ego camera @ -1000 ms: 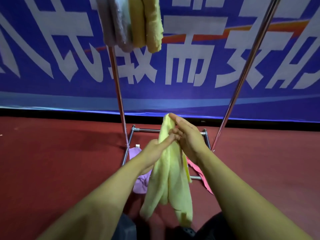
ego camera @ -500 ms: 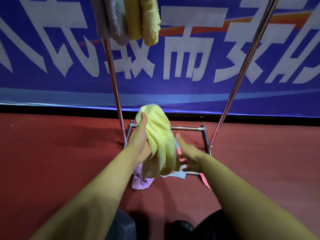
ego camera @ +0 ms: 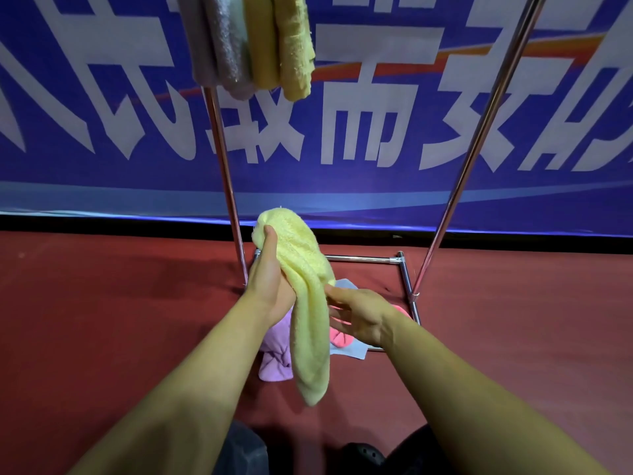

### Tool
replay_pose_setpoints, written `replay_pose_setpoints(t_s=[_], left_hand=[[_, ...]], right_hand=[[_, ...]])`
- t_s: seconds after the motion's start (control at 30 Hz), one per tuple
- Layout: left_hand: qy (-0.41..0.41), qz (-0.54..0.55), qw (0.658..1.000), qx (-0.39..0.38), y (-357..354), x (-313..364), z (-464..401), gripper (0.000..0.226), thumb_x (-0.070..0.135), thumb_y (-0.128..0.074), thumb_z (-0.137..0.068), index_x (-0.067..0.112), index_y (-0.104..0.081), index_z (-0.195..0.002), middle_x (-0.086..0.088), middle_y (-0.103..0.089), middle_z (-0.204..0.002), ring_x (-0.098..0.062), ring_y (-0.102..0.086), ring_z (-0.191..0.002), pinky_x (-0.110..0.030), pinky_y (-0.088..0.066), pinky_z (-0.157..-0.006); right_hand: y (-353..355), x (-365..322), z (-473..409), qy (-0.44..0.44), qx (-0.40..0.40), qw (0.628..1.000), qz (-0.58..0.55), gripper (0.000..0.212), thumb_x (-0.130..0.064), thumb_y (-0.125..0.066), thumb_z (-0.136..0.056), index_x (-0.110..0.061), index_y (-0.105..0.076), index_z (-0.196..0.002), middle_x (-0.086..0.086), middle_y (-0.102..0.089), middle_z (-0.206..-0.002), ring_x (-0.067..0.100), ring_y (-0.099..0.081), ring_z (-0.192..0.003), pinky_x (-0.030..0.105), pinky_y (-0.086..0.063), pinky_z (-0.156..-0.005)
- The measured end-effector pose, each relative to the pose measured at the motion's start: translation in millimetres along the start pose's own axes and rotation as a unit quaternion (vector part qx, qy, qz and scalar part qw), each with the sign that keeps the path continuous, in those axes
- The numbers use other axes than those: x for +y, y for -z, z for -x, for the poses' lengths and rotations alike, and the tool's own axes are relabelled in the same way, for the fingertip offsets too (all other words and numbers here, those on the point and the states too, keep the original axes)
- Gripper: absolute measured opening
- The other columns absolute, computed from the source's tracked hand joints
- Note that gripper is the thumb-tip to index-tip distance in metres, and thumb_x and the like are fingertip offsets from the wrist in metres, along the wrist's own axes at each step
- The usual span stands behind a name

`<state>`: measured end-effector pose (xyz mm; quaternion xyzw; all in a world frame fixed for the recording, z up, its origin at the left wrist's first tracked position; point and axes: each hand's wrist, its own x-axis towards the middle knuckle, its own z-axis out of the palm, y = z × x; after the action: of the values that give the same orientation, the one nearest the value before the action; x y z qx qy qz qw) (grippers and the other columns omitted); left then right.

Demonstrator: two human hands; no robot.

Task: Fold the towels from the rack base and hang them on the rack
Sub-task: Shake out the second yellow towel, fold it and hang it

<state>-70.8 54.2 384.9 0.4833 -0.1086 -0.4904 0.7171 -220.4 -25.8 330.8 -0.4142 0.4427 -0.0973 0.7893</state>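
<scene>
Blue banner cloth (ego camera: pixel 411 186) with white characters, cut off at every edge, fills the far wall above the red floor (ego camera: pixel 102 320), and the chrome rack (ego camera: pixel 479 138) rises past the frame's top so you cannot see its bar or how the grey and yellow hung towels (ego camera: pixel 253 42) sit on it. Your left hand (ego camera: pixel 270 282) grips the pale yellow towel (ego camera: pixel 308 303) draped over it, fingers hidden in cloth, while your right hand (ego camera: pixel 356 317) touches the hanging length with relaxed, spread fingers. Partly hidden behind them on the rack base (ego camera: pixel 404 269) lie purple (ego camera: pixel 274 365), pink (ego camera: pixel 339 337) and light blue (ego camera: pixel 352 351) towels.
</scene>
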Motion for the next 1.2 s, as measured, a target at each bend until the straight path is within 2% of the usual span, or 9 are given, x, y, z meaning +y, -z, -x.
replay_pose_setpoints(t_s=[0.1,0.27,0.57,0.73,0.83,0.97,1.07,1.13,1.2], left_hand=[[-0.029,-0.106,0.993,0.043,0.8,0.0,-2.5,0.065,0.067,-0.043,-0.098,0.013,-0.061,-0.128,-0.013,-0.072,-0.120,-0.025,-0.071,-0.108,-0.040,-0.056,-0.094],[-0.128,-0.413,0.896,0.102,24.5,-3.8,-11.3,0.064,0.059,-0.031,-0.102,0.010,-0.070,-0.114,-0.007,-0.074,-0.103,-0.026,-0.069,-0.099,-0.037,-0.052,-0.093],[-0.080,-0.356,0.930,-0.041,25.0,-3.0,-1.0,0.052,0.069,-0.049,-0.092,0.025,-0.073,-0.108,-0.002,-0.079,-0.102,-0.020,-0.074,-0.100,-0.046,-0.055,-0.099],[-0.092,-0.377,0.918,-0.082,23.7,-0.3,2.8,0.048,0.068,-0.049,-0.094,0.030,-0.076,-0.104,-0.005,-0.079,-0.101,-0.024,-0.075,-0.098,-0.051,-0.055,-0.098],[-0.114,-0.435,0.890,-0.082,33.1,5.9,0.2,0.049,0.074,-0.046,-0.089,0.037,-0.074,-0.106,-0.001,-0.079,-0.103,-0.014,-0.072,-0.102,-0.047,-0.051,-0.104],[-0.180,-0.494,0.849,-0.054,40.4,12.7,-1.6,0.033,0.052,-0.051,-0.102,0.030,-0.075,-0.104,0.010,-0.077,-0.100,-0.009,-0.070,-0.100,-0.037,-0.051,-0.099],[-0.201,-0.533,0.822,0.011,47.6,4.5,-16.3,0.026,0.052,-0.054,-0.099,0.031,-0.067,-0.105,0.005,-0.071,-0.103,-0.019,-0.065,-0.104,-0.040,-0.050,-0.098],[-0.184,-0.537,0.823,0.036,51.4,-6.1,-27.4,0.036,0.055,-0.053,-0.098,0.031,-0.060,-0.124,-0.002,-0.061,-0.121,-0.024,-0.058,-0.119,-0.045,-0.043,-0.110],[-0.117,-0.540,0.832,0.053,52.3,-13.9,-32.6,0.052,0.058,-0.047,-0.099,0.029,-0.049,-0.142,-0.010,-0.048,-0.138,-0.029,-0.048,-0.133,-0.046,-0.035,-0.117]], right_hand=[[2.0,-8.0,0.9,0.061,0.069,0.994,0.050,0.021,-0.023,-0.060,-0.103,-0.009,-0.067,-0.089,0.004,-0.067,-0.075,0.012,-0.062,-0.057,0.025,-0.056,-0.060],[16.9,-18.7,-1.3,0.185,0.216,0.940,0.189,0.033,-0.023,-0.031,-0.112,-0.004,-0.052,-0.096,0.009,-0.064,-0.058,0.018,-0.057,-0.038,0.024,-0.047,-0.048],[-3.2,-16.1,4.8,0.310,-0.024,0.939,0.150,0.041,-0.025,-0.072,-0.094,-0.017,-0.058,-0.132,-0.001,-0.067,-0.132,0.010,-0.064,-0.123,0.022,-0.051,-0.100],[-6.5,-16.8,8.5,0.306,-0.041,0.922,0.234,0.032,-0.045,-0.076,-0.087,-0.018,-0.073,-0.105,0.002,-0.078,-0.105,0.015,-0.071,-0.097,0.046,-0.055,-0.096],[-0.6,-21.1,13.5,0.319,0.027,0.907,0.273,0.036,-0.045,-0.070,-0.093,-0.009,-0.064,-0.096,-0.001,-0.065,-0.085,0.012,-0.058,-0.079,0.038,-0.050,-0.075],[7.3,-31.5,30.4,0.263,0.014,0.911,0.318,0.026,-0.039,-0.057,-0.104,-0.013,-0.059,-0.103,-0.007,-0.062,-0.090,0.007,-0.057,-0.079,0.025,-0.049,-0.072],[4.8,-37.1,40.6,0.232,-0.094,0.948,0.197,0.028,-0.025,-0.061,-0.103,-0.026,-0.059,-0.131,-0.004,-0.070,-0.117,0.015,-0.068,-0.098,0.039,-0.057,-0.088],[4.4,-41.7,45.1,0.258,-0.145,0.945,0.137,0.050,-0.019,-0.061,-0.103,-0.041,-0.050,-0.147,-0.002,-0.064,-0.135,0.020,-0.065,-0.113,0.041,-0.053,-0.099],[1.1,-43.8,49.8,0.259,-0.175,0.947,0.081,0.050,-0.015,-0.058,-0.104,-0.044,-0.054,-0.145,0.007,-0.067,-0.116,0.024,-0.064,-0.094,0.034,-0.055,-0.084]])
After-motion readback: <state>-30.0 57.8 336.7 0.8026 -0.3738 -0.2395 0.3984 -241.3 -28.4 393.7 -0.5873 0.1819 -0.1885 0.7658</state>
